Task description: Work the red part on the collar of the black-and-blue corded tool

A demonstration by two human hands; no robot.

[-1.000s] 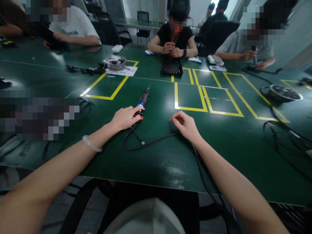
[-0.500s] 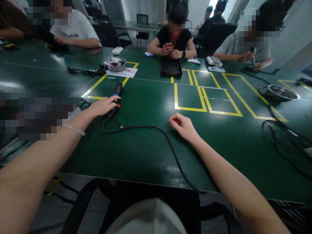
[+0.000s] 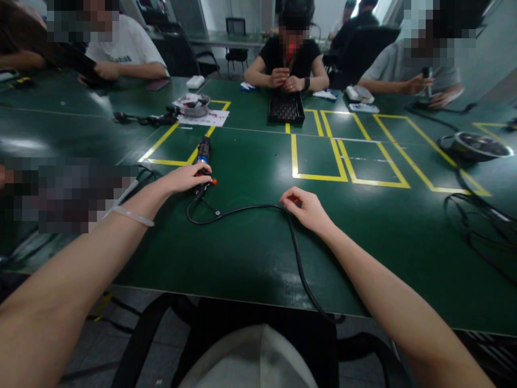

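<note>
An electric screwdriver (image 3: pixel 204 149), black with a blue ring and an orange-red part at its side, lies on the green table. My left hand (image 3: pixel 188 177) is closed over its rear part, the fingers laid across the body. From its back end a black cable (image 3: pixel 238 209) loops over the table and drops past the front edge. Resting near the middle, my right hand (image 3: pixel 302 207) has its fingers curled loosely, with no object visible in them. Its fingertips are right at the bend of the cable; whether they touch it I cannot tell.
Yellow tape rectangles (image 3: pixel 319 178) mark the table. A clear bowl of parts (image 3: pixel 194 105) on paper stands back left; another bowl (image 3: pixel 480 145) and coiled cables (image 3: pixel 476 223) lie right. Opposite, a person works over a black tray (image 3: pixel 286 110); other people sit left and right.
My left hand has shifted right, bringing the screwdriver along. The cable has slid right too, now bending at my right fingertips. My right hand has hardly moved.
</note>
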